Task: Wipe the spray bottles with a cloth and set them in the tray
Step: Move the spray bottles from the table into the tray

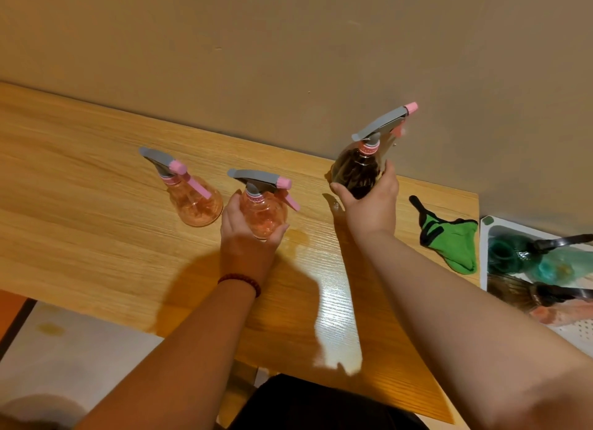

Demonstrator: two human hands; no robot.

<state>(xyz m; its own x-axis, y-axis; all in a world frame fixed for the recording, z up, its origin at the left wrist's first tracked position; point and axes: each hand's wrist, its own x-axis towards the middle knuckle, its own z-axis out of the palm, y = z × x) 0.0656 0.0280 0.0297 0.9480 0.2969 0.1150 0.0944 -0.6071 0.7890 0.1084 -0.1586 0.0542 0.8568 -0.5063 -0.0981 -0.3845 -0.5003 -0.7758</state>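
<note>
Both bare forearms [179, 349] reaching out, left grip [247, 237] wrapped round the pink bottle [264, 211], thumb on the right, right grip [369, 202] farther out, clasping the dark bottle [354, 173] from the near side

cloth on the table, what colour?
Green with dark trim, clearest in the head view: the cloth lies beside the tray.

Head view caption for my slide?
Left hand grips a pink bottle, right hand a dark bottle; cloth beside tray.
</note>
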